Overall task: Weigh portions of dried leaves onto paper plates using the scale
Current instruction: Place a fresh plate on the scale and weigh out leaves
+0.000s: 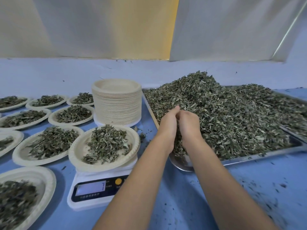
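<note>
Key relation: plate on scale (74, 155) to the left of both hands and slightly nearer; left hand (167, 123) the closer to it.
Hands: left hand and right hand (189, 124) pressed side by side, cupped round a clump of dried leaves (232, 117); fingertips buried.
Leaves: loose, crumbly, grey-green heap filling a shiny metal tray (265, 157) at right.
Plate: round, pale paper, crimped rim, partly filled.
Scale (93, 201): white plastic on the blue counter (182, 196); display unreadable.
Spare plates (117, 103): tall stack beyond the scale.
</note>
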A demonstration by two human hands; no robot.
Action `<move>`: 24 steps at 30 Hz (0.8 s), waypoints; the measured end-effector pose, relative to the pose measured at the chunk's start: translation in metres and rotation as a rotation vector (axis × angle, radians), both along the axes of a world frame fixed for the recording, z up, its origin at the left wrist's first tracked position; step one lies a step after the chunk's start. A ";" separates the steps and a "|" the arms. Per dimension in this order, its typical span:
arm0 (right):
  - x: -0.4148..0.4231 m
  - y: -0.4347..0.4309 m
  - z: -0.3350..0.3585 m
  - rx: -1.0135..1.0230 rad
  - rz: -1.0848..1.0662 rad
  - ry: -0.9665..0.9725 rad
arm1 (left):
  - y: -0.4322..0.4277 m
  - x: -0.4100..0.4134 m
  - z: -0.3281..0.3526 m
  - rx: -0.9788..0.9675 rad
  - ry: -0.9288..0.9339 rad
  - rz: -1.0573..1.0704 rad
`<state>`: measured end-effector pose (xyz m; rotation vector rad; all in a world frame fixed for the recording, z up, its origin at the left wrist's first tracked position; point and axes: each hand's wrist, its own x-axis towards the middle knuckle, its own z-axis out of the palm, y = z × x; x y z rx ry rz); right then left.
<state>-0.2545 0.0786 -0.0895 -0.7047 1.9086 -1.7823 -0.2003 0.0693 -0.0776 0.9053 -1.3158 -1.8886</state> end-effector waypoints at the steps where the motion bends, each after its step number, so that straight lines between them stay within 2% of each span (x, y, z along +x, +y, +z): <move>1: 0.000 0.000 -0.001 -0.030 -0.010 0.017 | 0.001 0.000 0.000 -0.059 -0.029 -0.002; 4: 0.000 0.000 -0.002 -0.082 -0.059 0.019 | 0.001 0.000 0.000 -0.215 -0.050 0.039; 8: 0.000 0.000 -0.004 -0.105 -0.098 0.061 | -0.001 0.003 0.000 -0.311 -0.083 0.037; 14: 0.003 0.004 -0.001 -0.195 -0.103 0.092 | -0.004 0.009 -0.006 -0.340 -0.173 0.093; 21: 0.009 0.004 -0.001 -0.124 -0.115 0.121 | -0.005 0.017 -0.008 -0.279 -0.118 0.044; 24: 0.012 0.002 0.000 -0.129 -0.093 0.100 | -0.004 0.018 -0.007 -0.268 -0.149 -0.012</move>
